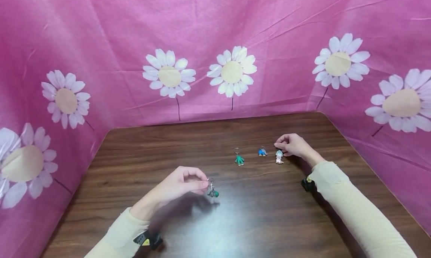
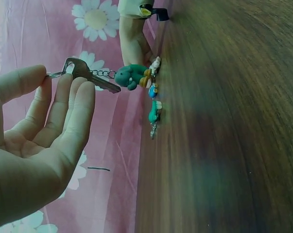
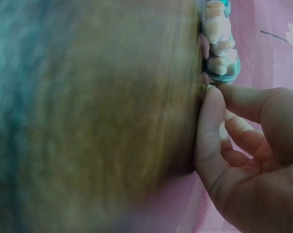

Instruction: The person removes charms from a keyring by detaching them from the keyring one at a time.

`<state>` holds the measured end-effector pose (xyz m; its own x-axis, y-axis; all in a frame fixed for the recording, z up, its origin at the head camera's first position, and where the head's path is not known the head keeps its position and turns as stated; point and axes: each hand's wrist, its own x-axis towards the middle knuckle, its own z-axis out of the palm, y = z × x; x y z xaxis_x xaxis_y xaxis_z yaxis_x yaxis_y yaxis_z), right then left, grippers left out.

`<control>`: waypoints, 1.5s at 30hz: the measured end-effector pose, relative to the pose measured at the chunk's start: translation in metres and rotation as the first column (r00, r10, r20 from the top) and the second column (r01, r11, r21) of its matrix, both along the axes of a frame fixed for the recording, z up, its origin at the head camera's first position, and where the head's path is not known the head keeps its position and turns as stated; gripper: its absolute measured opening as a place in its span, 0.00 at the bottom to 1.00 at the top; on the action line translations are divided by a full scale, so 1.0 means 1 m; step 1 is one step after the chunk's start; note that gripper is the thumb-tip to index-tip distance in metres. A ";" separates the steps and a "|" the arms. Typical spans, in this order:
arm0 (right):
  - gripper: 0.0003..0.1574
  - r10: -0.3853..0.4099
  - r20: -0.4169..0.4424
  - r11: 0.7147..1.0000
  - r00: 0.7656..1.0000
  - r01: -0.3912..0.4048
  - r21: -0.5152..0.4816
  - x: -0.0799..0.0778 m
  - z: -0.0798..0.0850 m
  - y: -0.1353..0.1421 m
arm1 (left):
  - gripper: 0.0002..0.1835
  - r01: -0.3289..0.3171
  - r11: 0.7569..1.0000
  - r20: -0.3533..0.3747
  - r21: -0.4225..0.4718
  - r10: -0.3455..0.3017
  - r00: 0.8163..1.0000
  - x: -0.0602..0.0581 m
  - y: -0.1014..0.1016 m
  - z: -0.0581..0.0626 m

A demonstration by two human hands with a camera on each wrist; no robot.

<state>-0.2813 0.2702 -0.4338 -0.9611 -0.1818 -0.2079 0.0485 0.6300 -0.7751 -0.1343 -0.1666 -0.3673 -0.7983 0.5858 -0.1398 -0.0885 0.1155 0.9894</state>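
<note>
My left hand [image 1: 183, 181] pinches a metal ring between thumb and forefinger, above the table. From that ring hang a key [image 2: 88, 74] and, on a short chain, a small green figure [image 2: 130, 75] with yellowish feet. Farther back on the right, my right hand [image 1: 293, 145] has thumb and forefinger pinched at the top end of a pale pink and white figure keychain [image 1: 279, 157] lying on the table. In the right wrist view its figure [image 3: 219, 46] has a teal part by the fingertips; its ring is hidden.
A blue figure keychain [image 1: 262, 152] lies just left of my right hand, and a green figure keychain [image 1: 239, 160] with its ring lies farther left. They are on a brown wooden table [image 1: 151, 146]. A pink flowered cloth [image 1: 202, 22] stands around its back and sides.
</note>
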 end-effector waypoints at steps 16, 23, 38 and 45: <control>0.18 -0.019 -0.047 1.000 0.999 0.018 -0.012 0.002 0.022 -0.005 | 0.11 -0.007 1.000 -0.020 0.025 0.007 1.000 -0.005 -0.002 0.012; 0.25 0.253 -0.156 0.966 0.955 -0.257 -0.007 0.041 0.064 -0.060 | 0.10 -0.010 0.998 -0.059 0.068 0.014 0.998 -0.011 0.007 0.027; 0.13 0.502 -0.188 0.750 0.844 -0.533 -0.391 0.109 0.079 -0.150 | 0.08 -0.008 0.987 -0.141 0.162 0.031 0.990 -0.015 0.028 0.038; 0.07 0.534 -0.261 0.681 0.804 -0.592 -0.431 0.117 0.076 -0.159 | 0.08 -0.052 0.979 -0.158 0.196 0.084 0.984 -0.013 0.029 0.036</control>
<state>-0.1644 0.1108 -0.3581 -0.6542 -0.7414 0.1495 -0.2934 0.0666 -0.9537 -0.1468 -0.1373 -0.3314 -0.8400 0.5323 0.1056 0.0761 -0.0770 0.9941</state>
